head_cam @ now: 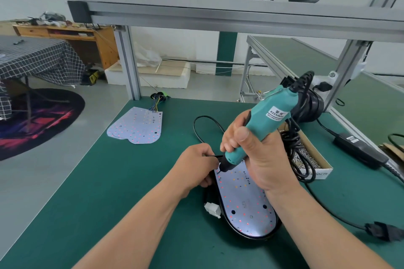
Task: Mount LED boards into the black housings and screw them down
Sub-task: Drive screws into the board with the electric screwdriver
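Right grip (251, 155) wraps the screwdriver (260, 122), tip on the LED board (244, 201), left grip (196, 166) pinching a black strip (215, 156) alongside; box (321, 173) holds screws (311, 161).

Bare left grip (196, 167) and right grip (256, 157), bare forearms (140, 214), short-trimmed thumbnail (242, 134).

The workbench (105, 192) is topped with a green mat. At its far left lies a small stack of white LED boards (136, 126), with coloured wires (156, 105) at their far edge. Near the middle sits a black housing (249, 237) with an LED board (244, 201) in it and a white connector (213, 209) just beside its left side. To the right lies a cardboard box of screws (321, 173). Farther right is a black power adapter (358, 150). A black plug (380, 230) lies at the near right.
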`<state>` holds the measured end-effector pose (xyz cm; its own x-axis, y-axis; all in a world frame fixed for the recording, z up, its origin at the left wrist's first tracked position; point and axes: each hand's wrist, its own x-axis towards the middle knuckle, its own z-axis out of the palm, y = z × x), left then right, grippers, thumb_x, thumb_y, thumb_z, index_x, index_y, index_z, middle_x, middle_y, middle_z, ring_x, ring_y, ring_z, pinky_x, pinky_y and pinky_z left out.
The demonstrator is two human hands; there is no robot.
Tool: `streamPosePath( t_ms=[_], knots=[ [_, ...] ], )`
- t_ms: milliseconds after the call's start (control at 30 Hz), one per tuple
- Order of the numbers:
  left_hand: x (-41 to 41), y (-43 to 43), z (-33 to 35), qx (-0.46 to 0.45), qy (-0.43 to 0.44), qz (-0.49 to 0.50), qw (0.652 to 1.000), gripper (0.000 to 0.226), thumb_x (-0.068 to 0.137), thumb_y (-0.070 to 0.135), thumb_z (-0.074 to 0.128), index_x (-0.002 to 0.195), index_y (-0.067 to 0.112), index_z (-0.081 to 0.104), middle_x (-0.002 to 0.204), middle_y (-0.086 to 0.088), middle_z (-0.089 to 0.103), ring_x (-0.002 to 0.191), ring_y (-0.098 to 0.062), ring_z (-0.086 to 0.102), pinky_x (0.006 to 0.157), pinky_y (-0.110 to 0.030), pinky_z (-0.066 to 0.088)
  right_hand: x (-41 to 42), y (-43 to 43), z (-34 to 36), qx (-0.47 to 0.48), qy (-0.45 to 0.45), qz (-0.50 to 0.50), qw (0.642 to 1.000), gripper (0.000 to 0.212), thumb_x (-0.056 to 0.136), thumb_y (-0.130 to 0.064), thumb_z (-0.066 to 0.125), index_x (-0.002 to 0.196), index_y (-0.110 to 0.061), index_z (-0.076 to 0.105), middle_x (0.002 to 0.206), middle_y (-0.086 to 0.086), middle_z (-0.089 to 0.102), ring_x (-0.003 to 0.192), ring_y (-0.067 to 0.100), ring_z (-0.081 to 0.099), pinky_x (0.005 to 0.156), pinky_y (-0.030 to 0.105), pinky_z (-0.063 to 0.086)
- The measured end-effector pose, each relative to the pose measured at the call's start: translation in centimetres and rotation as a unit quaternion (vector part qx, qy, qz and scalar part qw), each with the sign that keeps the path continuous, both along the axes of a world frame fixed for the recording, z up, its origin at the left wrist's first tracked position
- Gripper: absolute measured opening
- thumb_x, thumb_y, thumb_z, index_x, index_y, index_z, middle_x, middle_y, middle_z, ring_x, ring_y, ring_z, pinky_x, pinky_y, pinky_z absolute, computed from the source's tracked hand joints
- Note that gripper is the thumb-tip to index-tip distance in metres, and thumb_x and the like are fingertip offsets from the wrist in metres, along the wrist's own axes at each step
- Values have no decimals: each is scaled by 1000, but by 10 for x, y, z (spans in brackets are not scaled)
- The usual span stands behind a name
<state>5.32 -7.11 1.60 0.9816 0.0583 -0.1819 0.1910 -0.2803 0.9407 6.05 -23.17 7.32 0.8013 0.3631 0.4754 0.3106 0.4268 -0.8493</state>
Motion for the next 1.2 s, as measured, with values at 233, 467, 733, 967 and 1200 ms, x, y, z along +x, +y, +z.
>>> streamPosePath(
  t_ms=[233,467,733,967,1200],
  knots=[
    [2,0,-1,-4,-1,3,1000,2,86,7,60,86,5,61,61,-8,64,46,-19,58,44,-23,45,1,-5,-1,-2,13,12,1000,42,85,-44,86,100,-14,62,75,9,56,69,27,57,79,55,49],
    [0,-1,0,-5,-10,2,1000,21,76,19,60,90,4,62,61,-7,65,49,-20,59,45,-23,46,-9,-13,6,51,-23,-57,997,41,89,-44,81,112,-14,66,106,19,71,94,39,69,82,46,57],
    [1,1,-2,-12,-22,29,999,8,86,11,61,92,8,67,66,-1,59,50,-19,51,45,-25,42,11,-63,21,27,103,-252,962,22,97,-39,74,90,-20,66,87,8,68,54,21,57,49,30,48],
    [2,2,-1,-7,-16,36,999,11,88,13,60,94,8,67,69,-1,58,48,-17,48,44,-24,38,37,-136,2,-26,270,-259,927,16,105,-23,57,107,-9,62,83,12,70,55,19,62,43,28,52],
    [2,3,-1,-18,-17,36,999,7,89,11,61,90,11,68,68,-1,58,46,-16,46,42,-23,36,40,-193,-3,-204,253,-336,884,19,102,-24,68,107,-6,64,83,9,71,61,26,69,44,33,54]
  ],
)
